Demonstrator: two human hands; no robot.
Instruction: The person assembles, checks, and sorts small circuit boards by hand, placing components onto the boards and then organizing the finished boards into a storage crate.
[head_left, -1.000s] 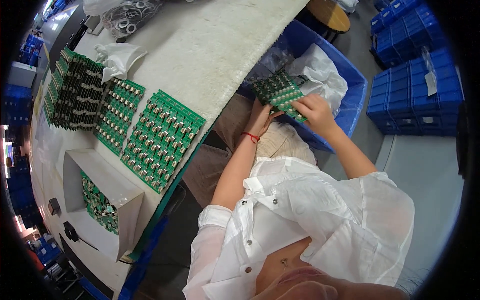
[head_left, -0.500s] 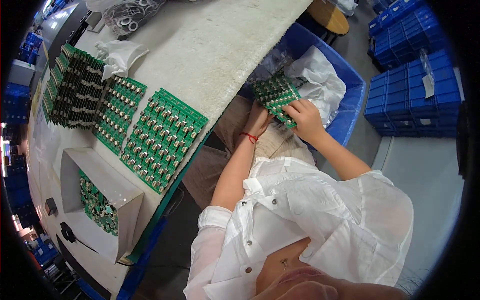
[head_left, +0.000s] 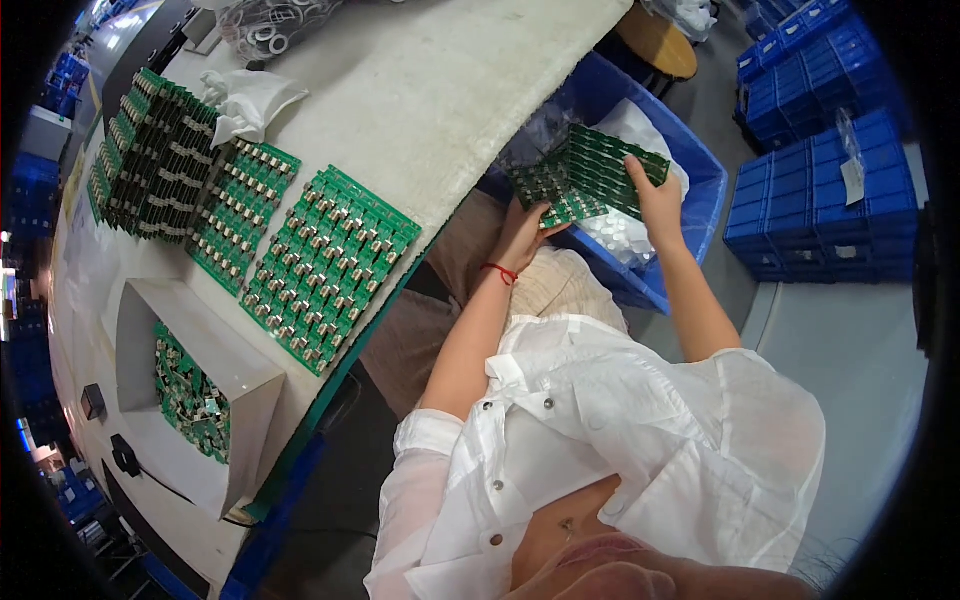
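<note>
Both my hands are over the blue bin beside the table, each with a green circuit board panel. My left hand, a red string at its wrist, grips the edge of one circuit board panel with silver parts facing up. My right hand pinches the right edge of another circuit board panel, its darker, flatter face showing. This second panel is tilted and overlaps part of the first. White wrapping lies in the bin behind the panels.
On the table lie a flat panel stack, more panels and upright panels. A white box holds small boards. The blue bin stands at the table's right edge; blue crates are stacked farther right.
My right hand has moved up and right, and a panel in it is now separate from the one in my left hand, with its flatter face showing. My left hand has hardly moved.
</note>
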